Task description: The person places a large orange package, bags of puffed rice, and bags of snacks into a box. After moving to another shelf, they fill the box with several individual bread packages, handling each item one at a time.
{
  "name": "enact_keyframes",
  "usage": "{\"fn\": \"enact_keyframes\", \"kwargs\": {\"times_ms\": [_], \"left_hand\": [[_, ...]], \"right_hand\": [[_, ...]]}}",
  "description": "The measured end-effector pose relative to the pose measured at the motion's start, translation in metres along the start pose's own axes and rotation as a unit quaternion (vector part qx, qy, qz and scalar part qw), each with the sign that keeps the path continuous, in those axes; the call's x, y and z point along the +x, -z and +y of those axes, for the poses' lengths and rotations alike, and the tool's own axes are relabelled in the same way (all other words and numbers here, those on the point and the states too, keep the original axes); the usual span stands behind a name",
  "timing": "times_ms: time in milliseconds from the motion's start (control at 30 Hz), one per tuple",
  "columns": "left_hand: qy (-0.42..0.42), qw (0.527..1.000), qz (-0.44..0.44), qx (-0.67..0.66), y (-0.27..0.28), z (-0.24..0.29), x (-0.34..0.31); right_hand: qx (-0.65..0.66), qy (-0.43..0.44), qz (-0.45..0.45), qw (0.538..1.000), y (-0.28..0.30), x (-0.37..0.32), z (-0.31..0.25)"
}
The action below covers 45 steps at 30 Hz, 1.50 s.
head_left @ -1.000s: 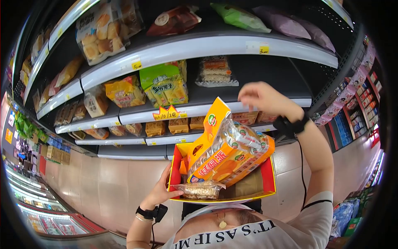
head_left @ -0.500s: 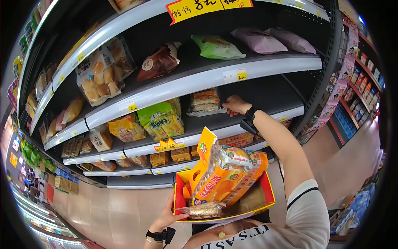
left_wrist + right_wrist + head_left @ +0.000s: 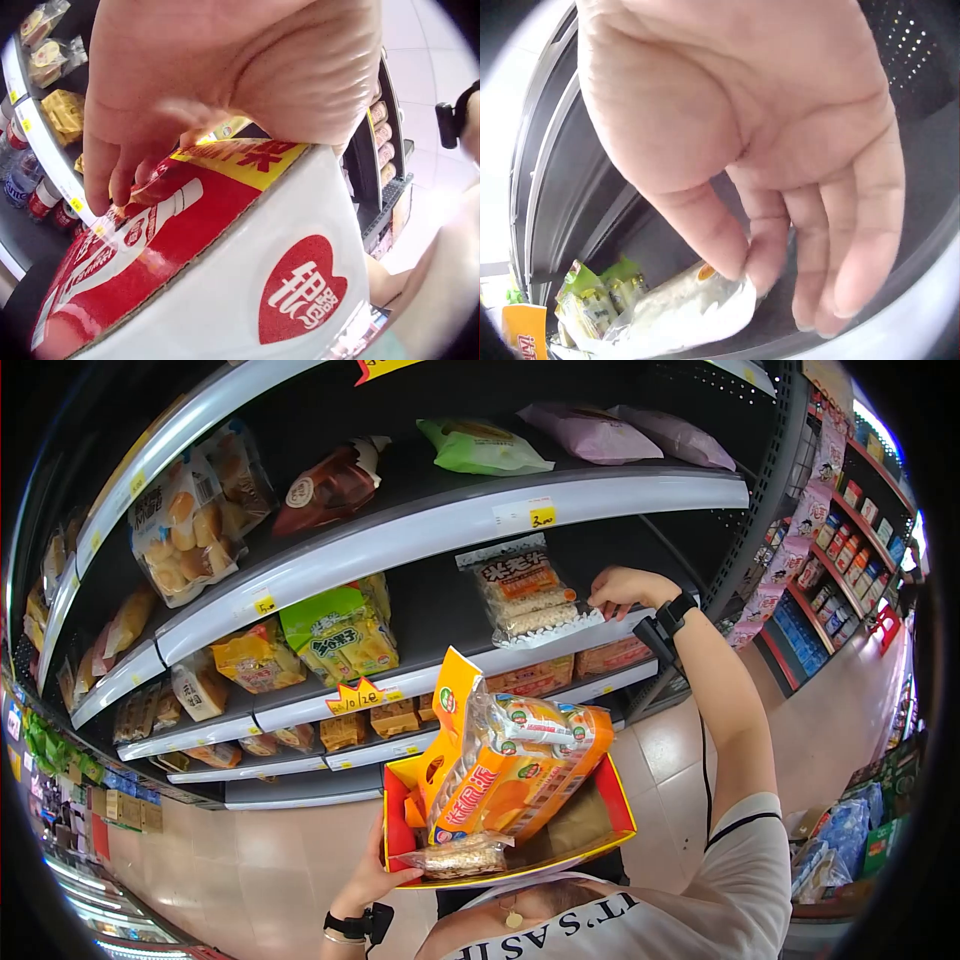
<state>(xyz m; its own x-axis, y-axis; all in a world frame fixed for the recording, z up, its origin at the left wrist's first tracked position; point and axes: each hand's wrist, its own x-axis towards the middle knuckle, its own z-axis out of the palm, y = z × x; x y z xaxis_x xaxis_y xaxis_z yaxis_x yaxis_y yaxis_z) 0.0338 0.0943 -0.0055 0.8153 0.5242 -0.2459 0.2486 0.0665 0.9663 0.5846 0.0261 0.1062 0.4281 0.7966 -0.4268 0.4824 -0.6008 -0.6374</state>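
Note:
In the head view, my right hand (image 3: 637, 591) pinches the corner of a clear bag of puffed-rice cakes (image 3: 522, 588) between thumb and forefinger. That bag (image 3: 690, 309) hangs over the shelf's front edge. The right wrist view shows the other fingers bent loosely beside the pinch. My left hand (image 3: 366, 877) grips the left end of an open cardboard box (image 3: 622, 807), red inside with a yellow rim. In the left wrist view its fingers reach over the box's printed side. An orange snack bag (image 3: 525, 765) leans in the box beside a small clear pack of rice cakes (image 3: 462, 857).
A green snack bag (image 3: 340, 628) and a yellow one (image 3: 258, 654) stand to the left on the same shelf. On the shelf above lie a green packet (image 3: 485, 446) and purple packets (image 3: 590, 432). A price rail (image 3: 380, 550) runs between the shelves.
My right hand moved from above the box to the shelf, took hold of the rice-cake bag's corner and drew it forward to the shelf edge. My left hand keeps holding the box.

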Motion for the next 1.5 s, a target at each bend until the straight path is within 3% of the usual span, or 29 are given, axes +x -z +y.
{"fn": "enact_keyframes", "kwargs": {"times_ms": [67,133,200,267,300,400,467,500,533,600,667,733,867,933,1067,1133,1200,1267,1333,1400,1467,1500], "left_hand": [[0.002,1.0,0.003,-0.004,0.0,0.002,0.0],[-0.016,1.0,0.012,0.004,-0.001,0.002,0.001],[-0.033,0.999,0.022,0.012,0.001,0.004,0.001],[-0.067,0.983,0.024,0.168,0.006,0.014,0.0],[-0.065,0.983,0.025,0.169,0.006,0.022,-0.002],[0.008,0.974,0.021,0.226,0.011,0.043,-0.006],[-0.028,0.956,0.038,0.29,0.016,0.048,-0.006],[-0.042,0.951,0.046,0.304,0.013,0.059,-0.005],[-0.039,0.95,0.049,0.305,0.012,0.064,-0.003],[-0.07,0.944,0.043,0.321,0.01,0.074,0.001],[-0.074,0.948,0.043,0.308,0.002,0.089,0.008],[-0.122,0.948,0.007,0.293,-0.002,0.098,0.016],[-0.131,0.959,-0.033,0.248,-0.015,0.119,0.035],[-0.137,0.972,-0.059,0.182,-0.026,0.133,0.042],[-0.149,0.975,-0.118,0.113,-0.038,0.133,0.06],[-0.133,0.976,-0.127,0.116,-0.045,0.135,0.065],[-0.123,0.974,-0.163,0.093,-0.051,0.136,0.072],[-0.111,0.976,-0.176,0.068,-0.059,0.142,0.077],[-0.114,0.976,-0.175,0.054,-0.065,0.14,0.082],[-0.163,0.97,-0.155,0.088,-0.071,0.144,0.084],[-0.156,0.972,-0.152,0.082,-0.077,0.146,0.083],[-0.176,0.974,-0.143,0.026,-0.081,0.142,0.081]], "right_hand": [[0.002,-0.005,-0.013,1.0,0.003,0.012,0.007],[0.004,0.021,0.148,0.989,-0.003,0.023,0.0],[0.03,0.016,0.144,0.989,-0.008,0.03,-0.015],[0.052,-0.029,0.117,0.991,-0.02,0.033,-0.036],[0.035,-0.012,0.112,0.993,-0.027,0.033,-0.043],[0.006,0.014,0.098,0.995,-0.039,0.026,-0.057],[0.105,0.05,0.056,0.992,-0.039,0.033,-0.052],[0.173,0.026,0.019,0.984,-0.037,0.023,-0.055],[0.173,0.028,0.014,0.984,-0.037,0.031,-0.049],[0.162,-0.053,0.049,0.984,-0.036,0.049,-0.029],[0.221,-0.033,0.074,0.972,-0.039,0.032,-0.024],[0.266,0.032,0.026,0.963,-0.033,0.072,0.02],[0.303,0.063,0.151,0.939,-0.025,-0.004,0.006],[0.467,0.109,0.071,0.875,-0.023,-0.034,0.018],[0.549,0.16,0.013,0.82,-0.025,-0.092,0.058],[0.575,0.114,-0.012,0.81,-0.037,-0.136,0.061],[0.575,0.148,-0.01,0.805,-0.059,-0.172,0.045],[0.535,0.156,-0.007,0.83,-0.07,-0.176,0.063],[0.418,0.258,0.046,0.87,-0.084,-0.181,0.066],[0.409,0.262,0.081,0.87,-0.104,-0.184,0.055],[0.343,0.284,0.14,0.885,-0.122,-0.187,0.043],[0.314,0.309,0.13,0.888,-0.131,-0.186,0.039]]}}
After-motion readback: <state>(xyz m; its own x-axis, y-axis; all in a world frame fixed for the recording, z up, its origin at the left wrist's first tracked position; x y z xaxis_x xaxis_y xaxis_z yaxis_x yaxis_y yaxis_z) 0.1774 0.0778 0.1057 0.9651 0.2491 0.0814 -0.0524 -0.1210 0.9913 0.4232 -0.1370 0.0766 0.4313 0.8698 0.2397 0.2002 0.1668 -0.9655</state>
